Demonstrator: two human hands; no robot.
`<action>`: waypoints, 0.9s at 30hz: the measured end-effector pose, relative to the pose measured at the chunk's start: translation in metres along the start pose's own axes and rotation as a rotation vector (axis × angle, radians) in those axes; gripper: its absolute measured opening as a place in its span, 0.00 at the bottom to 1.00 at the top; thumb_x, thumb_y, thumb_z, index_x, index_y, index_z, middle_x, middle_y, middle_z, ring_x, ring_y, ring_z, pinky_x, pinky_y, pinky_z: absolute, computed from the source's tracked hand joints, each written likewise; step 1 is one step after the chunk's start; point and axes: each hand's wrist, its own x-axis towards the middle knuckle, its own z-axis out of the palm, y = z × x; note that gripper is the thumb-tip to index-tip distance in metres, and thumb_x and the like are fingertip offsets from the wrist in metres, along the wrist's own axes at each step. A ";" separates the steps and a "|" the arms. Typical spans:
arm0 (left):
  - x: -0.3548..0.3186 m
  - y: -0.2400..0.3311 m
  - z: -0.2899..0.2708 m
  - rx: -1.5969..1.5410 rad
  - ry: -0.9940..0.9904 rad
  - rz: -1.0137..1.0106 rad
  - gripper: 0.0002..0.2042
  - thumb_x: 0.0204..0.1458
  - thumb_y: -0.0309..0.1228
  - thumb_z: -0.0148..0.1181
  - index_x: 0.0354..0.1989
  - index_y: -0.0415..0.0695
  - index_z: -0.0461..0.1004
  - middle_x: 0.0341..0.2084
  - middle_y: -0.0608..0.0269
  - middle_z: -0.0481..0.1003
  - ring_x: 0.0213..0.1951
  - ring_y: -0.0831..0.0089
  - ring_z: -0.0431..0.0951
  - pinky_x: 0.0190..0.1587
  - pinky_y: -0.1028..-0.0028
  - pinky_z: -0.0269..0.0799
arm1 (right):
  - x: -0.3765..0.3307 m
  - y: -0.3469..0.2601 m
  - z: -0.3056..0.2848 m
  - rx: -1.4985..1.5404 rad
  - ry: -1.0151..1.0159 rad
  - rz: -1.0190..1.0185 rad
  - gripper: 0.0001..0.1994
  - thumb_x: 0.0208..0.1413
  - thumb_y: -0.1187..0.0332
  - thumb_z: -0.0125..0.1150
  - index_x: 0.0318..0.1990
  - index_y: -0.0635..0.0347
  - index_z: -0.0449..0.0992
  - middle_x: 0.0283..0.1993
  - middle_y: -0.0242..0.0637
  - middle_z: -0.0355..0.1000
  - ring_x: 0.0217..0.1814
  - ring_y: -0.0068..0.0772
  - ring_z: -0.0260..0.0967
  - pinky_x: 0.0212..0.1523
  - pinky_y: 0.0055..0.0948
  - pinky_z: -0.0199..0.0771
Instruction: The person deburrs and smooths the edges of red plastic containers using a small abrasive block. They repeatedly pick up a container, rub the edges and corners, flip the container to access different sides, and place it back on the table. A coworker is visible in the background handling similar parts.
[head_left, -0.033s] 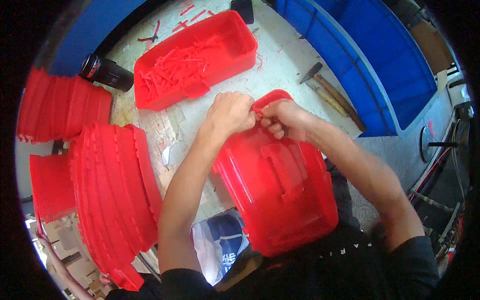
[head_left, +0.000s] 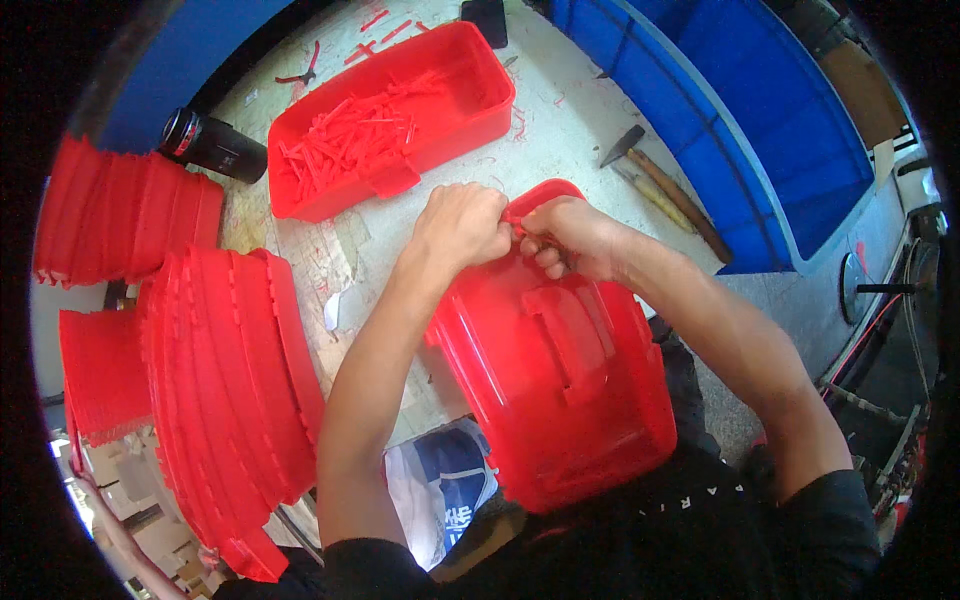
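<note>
A glossy red plastic box or lid (head_left: 500,390) with a raised handle-like part (head_left: 572,340) rests close against my body, tilted toward me. At its far edge my left hand (head_left: 462,225) is closed, knuckles up. My right hand (head_left: 578,235) is closed just beside it, its fingers curled. Between the two fists a small red plastic piece (head_left: 515,222) shows, pinched at the box's edge; the fingers hide most of it. I cannot tell whether that piece is joined to the box.
Ahead stands a red bin (head_left: 450,135) of loose red plastic strips. Stacked red parts (head_left: 225,370) rise at the left, near a black bottle (head_left: 215,145). Red-handled pliers (head_left: 305,68), a hammer (head_left: 680,200) and a phone-like black object (head_left: 487,22) lie on the table. A blue crate (head_left: 740,150) borders the right.
The fingers of my right hand have shifted very slightly. Both hands stay at the same spot on the box's far edge.
</note>
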 end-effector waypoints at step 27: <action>0.000 -0.008 0.010 0.047 0.109 0.067 0.07 0.38 0.29 0.59 0.22 0.39 0.80 0.26 0.39 0.77 0.32 0.43 0.80 0.38 0.52 0.76 | 0.013 0.019 0.016 -0.318 0.224 -0.426 0.13 0.62 0.68 0.48 0.28 0.62 0.75 0.25 0.30 0.69 0.24 0.26 0.61 0.27 0.31 0.62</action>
